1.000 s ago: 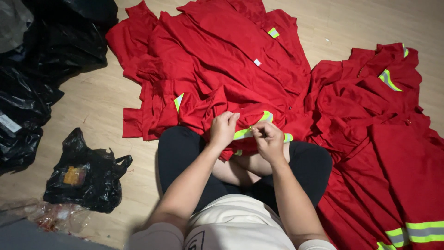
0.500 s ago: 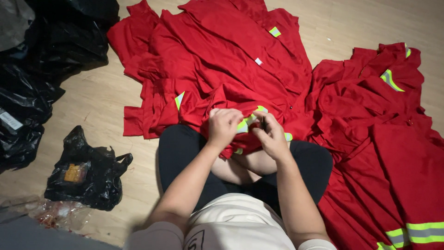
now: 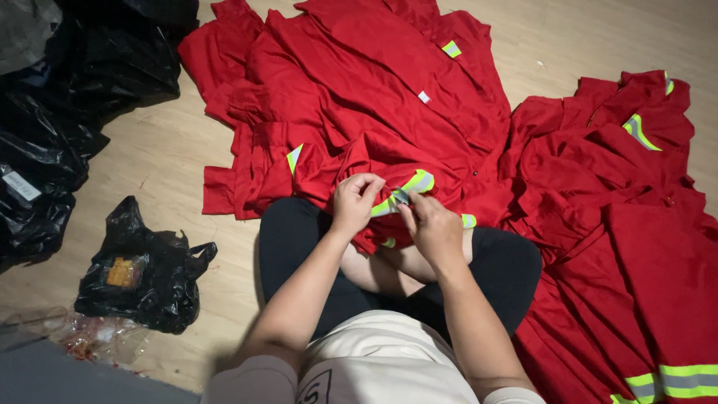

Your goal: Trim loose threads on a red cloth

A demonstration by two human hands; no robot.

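Floor: your wooden floor [image 3: 161, 161] shows bare boards at the left between the bags and the garments, and again along the top right edge; that is the open room you have.
Red pile ahead: the heap of red work clothes [image 3: 389, 82] spreads from your knees to the top edge, its left border ragged with folded sleeves.
Red pile at right: a second heap [image 3: 621, 239] runs from your right knee to the bottom right corner, touching the first.
Black bags: large black bags [image 3: 67, 97] crowd the top left corner; a smaller black bag [image 3: 142, 273] lies alone on the boards beside your left knee.
Clear wrapper: crumpled clear plastic [image 3: 97, 340] lies at the bottom left, just below the small bag.
Garment in hand: the red garment with a yellow-green reflective stripe [image 3: 415, 183] lies over your crossed legs.
Left hand [image 3: 355, 202]: forearm angled up from your lap, fingers curled and pinching the cloth beside the stripe.
Right hand [image 3: 434, 228]: knuckles up, just beside the left, fingertips pressed together on a small dark thing at the stripe; you cannot tell what it is.
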